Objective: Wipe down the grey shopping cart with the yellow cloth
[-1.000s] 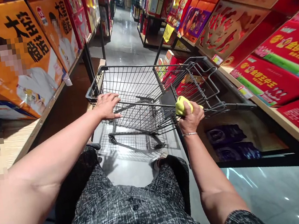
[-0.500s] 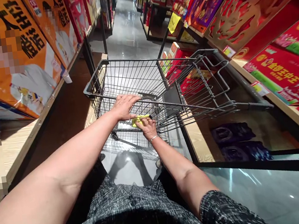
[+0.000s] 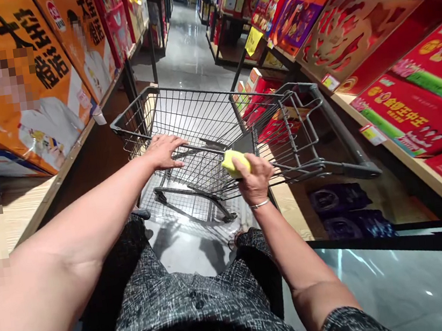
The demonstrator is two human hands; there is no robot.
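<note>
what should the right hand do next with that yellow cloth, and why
Probably slide the yellow cloth rightward along the rear bar of the cart. The right hand grips the cloth bunched against the bar about midway, the left hand lies flat near the bar's left end, steadying the cart, and the stretch to the right lies uncovered.

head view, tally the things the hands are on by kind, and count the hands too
shopping cart: 1
yellow cloth: 1
hands: 2, left hand flat on the cart, right hand gripping the cloth
bracelet: 1, on the right wrist
total: 5
</note>
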